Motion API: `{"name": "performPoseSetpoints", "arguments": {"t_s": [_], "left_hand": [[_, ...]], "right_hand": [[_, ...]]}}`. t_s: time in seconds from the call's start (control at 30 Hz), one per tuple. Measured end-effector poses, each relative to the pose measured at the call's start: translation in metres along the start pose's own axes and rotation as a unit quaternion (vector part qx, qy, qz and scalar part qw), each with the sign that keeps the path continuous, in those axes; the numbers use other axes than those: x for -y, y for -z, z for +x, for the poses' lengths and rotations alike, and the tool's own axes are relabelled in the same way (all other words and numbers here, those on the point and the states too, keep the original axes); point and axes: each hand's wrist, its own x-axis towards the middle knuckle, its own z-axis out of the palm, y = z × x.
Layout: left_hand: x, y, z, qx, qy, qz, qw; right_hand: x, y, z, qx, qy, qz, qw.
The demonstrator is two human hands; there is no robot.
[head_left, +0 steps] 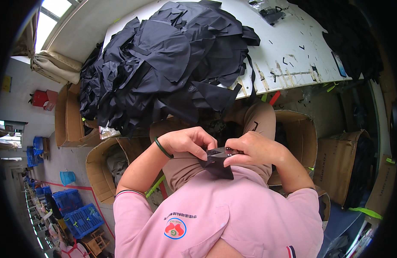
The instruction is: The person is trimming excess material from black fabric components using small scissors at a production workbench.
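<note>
My left hand, with a dark green bangle at its wrist, pinches a small black fabric piece in front of my chest. My right hand is closed around small metal snips, whose blades point left and lie against the fabric's upper edge. Its fingers partly hide the snips' handles, and I cannot tell whether the blades are apart. Beyond my knees, a large heap of black cut fabric pieces covers the left of the white table and hangs over its near edge.
Open cardboard boxes flank my legs, one at the left and one at the right. A phone and a clear plastic bag lie on the table among black scraps. Blue crates stand on the floor farther left.
</note>
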Motion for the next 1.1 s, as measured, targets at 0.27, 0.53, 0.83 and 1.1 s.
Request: {"name": "performPoseSetpoints", "arguments": {"t_s": [0.27, 0.53, 0.83, 1.1], "left_hand": [[0.001, 0.002, 0.000, 0.002, -0.010, -0.012, 1.000], [0.003, 0.001, 0.004, 0.004, 0.004, -0.008, 1.000], [0.007, 0.000, 0.002, -0.050, -0.031, -0.001, 0.998], [0.023, -0.013, 0.016, -0.286, -0.235, 0.018, 0.929]], "right_hand": [[0.002, 0.002, -0.002, 0.002, -0.013, 0.018, 1.000], [0.003, 0.000, 0.003, 0.006, 0.015, -0.023, 1.000], [-0.004, 0.003, -0.003, -0.064, -0.027, -0.030, 0.997], [0.006, -0.026, -0.002, -0.239, -0.060, -0.074, 0.966]]}}
